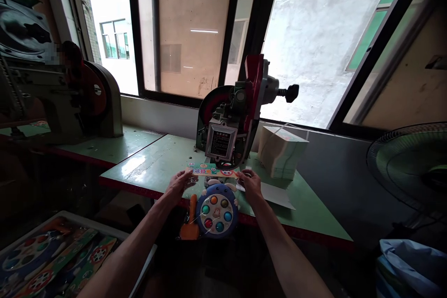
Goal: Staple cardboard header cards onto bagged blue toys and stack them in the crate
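Note:
My left hand [179,184] and my right hand [250,183] pinch the two ends of a printed cardboard header card [204,170]. Its middle lies at the base of a dark green and red stapling machine [230,121]. Below the card hangs a round blue animal-shaped toy [217,212] with several coloured buttons, apparently inside a clear bag. Beside the toy, on its left, is an orange toy hammer [190,221]. White card [277,195] lies flat on the green table, close to my right hand.
A tied stack of cards [281,151] stands right of the machine on the green table [314,212]. At lower left, a white tray [80,218] holds several packed toys. Another machine [87,98] stands at left; a fan [415,172] and blue-white sacking [408,265] are at right.

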`<state>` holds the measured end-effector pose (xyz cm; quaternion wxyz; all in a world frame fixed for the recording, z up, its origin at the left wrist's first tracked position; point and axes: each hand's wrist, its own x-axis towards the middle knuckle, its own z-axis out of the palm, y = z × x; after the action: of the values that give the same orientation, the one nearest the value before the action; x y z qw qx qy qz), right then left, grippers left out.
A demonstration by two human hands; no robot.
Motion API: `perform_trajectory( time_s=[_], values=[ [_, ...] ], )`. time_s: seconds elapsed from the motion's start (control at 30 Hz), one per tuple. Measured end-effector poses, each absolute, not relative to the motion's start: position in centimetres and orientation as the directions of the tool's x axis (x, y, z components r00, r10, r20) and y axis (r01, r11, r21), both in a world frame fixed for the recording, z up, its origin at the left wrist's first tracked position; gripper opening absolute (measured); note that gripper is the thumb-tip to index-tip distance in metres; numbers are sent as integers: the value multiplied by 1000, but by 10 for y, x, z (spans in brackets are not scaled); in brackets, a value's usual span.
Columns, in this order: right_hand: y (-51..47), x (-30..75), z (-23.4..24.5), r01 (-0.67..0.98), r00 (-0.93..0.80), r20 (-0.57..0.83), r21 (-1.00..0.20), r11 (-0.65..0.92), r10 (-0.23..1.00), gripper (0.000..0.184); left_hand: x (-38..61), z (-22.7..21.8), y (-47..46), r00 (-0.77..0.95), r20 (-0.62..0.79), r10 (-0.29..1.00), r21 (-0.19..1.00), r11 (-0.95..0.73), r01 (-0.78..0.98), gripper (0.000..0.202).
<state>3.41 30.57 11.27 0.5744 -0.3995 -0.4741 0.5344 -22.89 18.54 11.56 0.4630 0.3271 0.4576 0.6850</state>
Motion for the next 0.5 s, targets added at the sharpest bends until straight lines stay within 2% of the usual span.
perform_trajectory(
  time_s=[0.07, 0.13, 0.23, 0.37, 0.5],
  values=[
    [305, 33, 115, -241, 5, 106, -965, 104, 994, 58, -216, 115, 183, -209, -75, 975, 915, -17, -404, 44],
    [300, 35, 116, -254, 12, 111, -961, 110, 994, 60, -207, 117, 180, -173, -124, 977, 901, 38, -433, 40],
    [280, 38, 117, -239, -78, 149, -963, 127, 986, 59, -206, 120, 171, -294, -106, 950, 896, -38, -443, 32],
    [245, 33, 114, -90, -275, 150, -987, 130, 950, 55, -224, 121, 151, -385, -133, 913, 884, -66, -462, 23],
    [228, 14, 112, -15, -305, 107, -994, 108, 946, 46, -239, 123, 136, -517, -145, 843, 892, -114, -437, 17]
  ],
)
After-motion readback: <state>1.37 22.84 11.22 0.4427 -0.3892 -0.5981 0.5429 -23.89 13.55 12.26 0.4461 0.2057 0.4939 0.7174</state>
